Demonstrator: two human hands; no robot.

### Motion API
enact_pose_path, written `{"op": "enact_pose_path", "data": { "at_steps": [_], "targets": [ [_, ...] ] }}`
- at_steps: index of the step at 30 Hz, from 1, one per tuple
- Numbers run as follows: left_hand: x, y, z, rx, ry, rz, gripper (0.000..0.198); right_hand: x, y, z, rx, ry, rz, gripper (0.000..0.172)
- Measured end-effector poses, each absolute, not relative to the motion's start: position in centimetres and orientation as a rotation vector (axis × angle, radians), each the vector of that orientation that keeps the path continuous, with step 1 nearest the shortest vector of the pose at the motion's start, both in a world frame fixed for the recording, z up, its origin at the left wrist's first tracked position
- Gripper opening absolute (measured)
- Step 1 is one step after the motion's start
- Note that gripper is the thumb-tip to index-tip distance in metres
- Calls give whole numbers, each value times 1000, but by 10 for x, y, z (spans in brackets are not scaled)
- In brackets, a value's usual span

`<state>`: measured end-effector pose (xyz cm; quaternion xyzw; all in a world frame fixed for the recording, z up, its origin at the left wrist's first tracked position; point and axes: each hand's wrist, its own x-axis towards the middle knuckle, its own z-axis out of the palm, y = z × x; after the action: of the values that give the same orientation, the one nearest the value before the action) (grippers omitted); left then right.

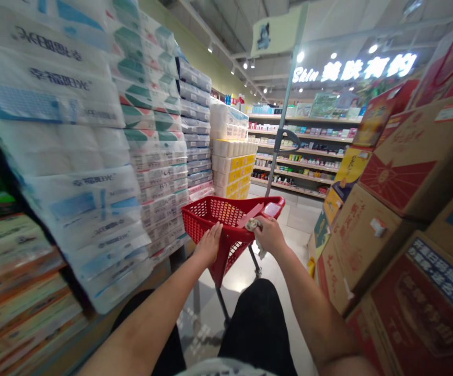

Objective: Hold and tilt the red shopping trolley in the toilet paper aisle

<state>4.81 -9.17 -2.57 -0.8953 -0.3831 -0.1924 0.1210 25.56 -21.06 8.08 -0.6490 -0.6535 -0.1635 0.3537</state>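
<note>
A red plastic shopping basket on wheels (210,211) stands in the aisle just ahead of me. My left hand (209,244) rests on its near rim with the fingers curled over the edge. My right hand (269,233) grips the right side of the rim and has a crumpled white cloth or paper (253,224) pinched against it. A flat reddish item (252,214) lies in the basket. A long grey handle pole (285,120) rises from the basket's far side.
Stacked packs of tissue and toilet paper (93,156) wall the left side. Red and brown cardboard cartons (406,209) are piled on the right. Shelves of goods (300,156) cross the far end. The tiled floor (297,219) runs between them.
</note>
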Motion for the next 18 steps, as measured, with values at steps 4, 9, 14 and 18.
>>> {"op": "enact_pose_path", "data": {
  "at_steps": [4, 9, 14, 18],
  "targets": [
    [63, -105, -33, -2681, -1072, -624, 91, 265, -215, 67, -1577, -1638, -367, 18],
    [74, -123, -36, -2742, -1053, -609, 100, 256, -224, 54, -1525, -1527, -468, 16],
    [73, -118, -39, -2748, -1090, -581, 101, 236, -225, 49, -1539, -1498, -565, 17],
    [67, -97, -46, -2739, -1095, -633, 88, 207, -217, 47, -1625, -1476, -629, 15]
  ]
}}
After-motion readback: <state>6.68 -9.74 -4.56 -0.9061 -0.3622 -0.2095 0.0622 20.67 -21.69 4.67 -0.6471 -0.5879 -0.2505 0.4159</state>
